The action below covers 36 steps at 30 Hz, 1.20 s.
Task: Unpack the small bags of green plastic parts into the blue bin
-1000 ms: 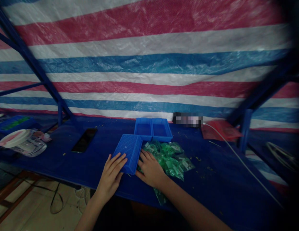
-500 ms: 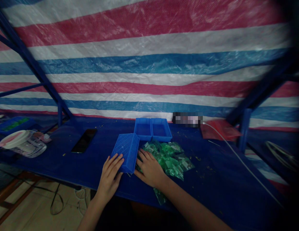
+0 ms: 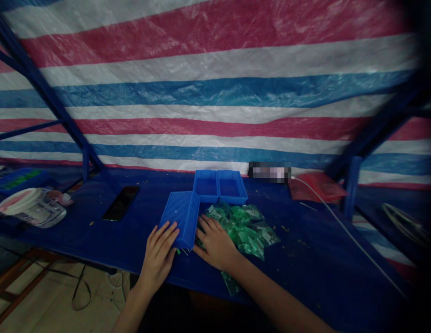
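A blue tray [image 3: 180, 212] lies bottom up and slightly tilted on the blue table [image 3: 118, 245]. My left hand [image 3: 159, 252] rests on its near left corner, fingers spread over the underside. My right hand [image 3: 215, 243] lies beside the tray's right side with fingers apart, at the left edge of a pile of green packets [image 3: 246, 226]. A few thin pieces and a bit of green stick out under the tray's near edge. Behind stand two upright blue trays [image 3: 232, 185], side by side.
On the left are a black phone [image 3: 121, 202], a white bucket [image 3: 36, 208] and a blue tray with green items [image 3: 21, 180]. A red bag [image 3: 317, 186] and a white cable [image 3: 347, 229] lie right. A striped sheet [image 3: 215, 92] hangs behind.
The overturned tray has shifted very slightly, and a bit of green now shows under its near edge. Both hands stay almost in place.
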Each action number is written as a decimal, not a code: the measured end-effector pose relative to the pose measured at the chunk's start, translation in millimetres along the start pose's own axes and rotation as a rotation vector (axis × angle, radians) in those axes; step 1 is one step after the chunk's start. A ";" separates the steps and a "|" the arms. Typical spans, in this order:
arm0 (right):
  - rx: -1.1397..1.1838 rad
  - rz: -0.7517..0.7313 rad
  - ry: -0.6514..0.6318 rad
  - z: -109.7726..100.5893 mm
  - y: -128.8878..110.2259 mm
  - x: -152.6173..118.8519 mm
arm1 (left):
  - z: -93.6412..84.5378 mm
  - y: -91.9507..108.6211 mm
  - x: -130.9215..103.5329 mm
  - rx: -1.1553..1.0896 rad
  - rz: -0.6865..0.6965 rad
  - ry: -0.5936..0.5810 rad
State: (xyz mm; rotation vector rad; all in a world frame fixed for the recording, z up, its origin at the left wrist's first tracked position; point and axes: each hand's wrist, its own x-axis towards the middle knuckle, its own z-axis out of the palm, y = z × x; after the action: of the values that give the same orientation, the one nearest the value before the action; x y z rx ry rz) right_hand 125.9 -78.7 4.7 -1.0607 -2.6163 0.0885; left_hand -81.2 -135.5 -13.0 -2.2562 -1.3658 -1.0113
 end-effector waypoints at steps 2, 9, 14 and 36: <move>0.004 0.001 -0.006 0.2 0.3 -0.1 | 0.1 0.5 -0.6 0.006 -0.010 0.015; 0.013 0.007 -0.009 0.9 0.4 -0.7 | -1.1 -1.5 0.2 0.027 -0.023 0.024; 0.016 0.007 -0.010 0.3 0.0 -0.8 | -2.9 -4.4 0.9 0.019 -0.007 0.068; 0.026 0.031 -0.032 -1.7 0.0 -0.8 | 27.7 -57.4 61.8 -0.815 -1.303 0.480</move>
State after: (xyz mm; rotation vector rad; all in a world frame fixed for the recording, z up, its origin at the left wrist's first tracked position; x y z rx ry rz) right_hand 127.0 -79.3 6.1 -1.0997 -2.6198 0.1470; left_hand -101.4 -51.3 6.3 -0.9665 -2.4313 -2.6352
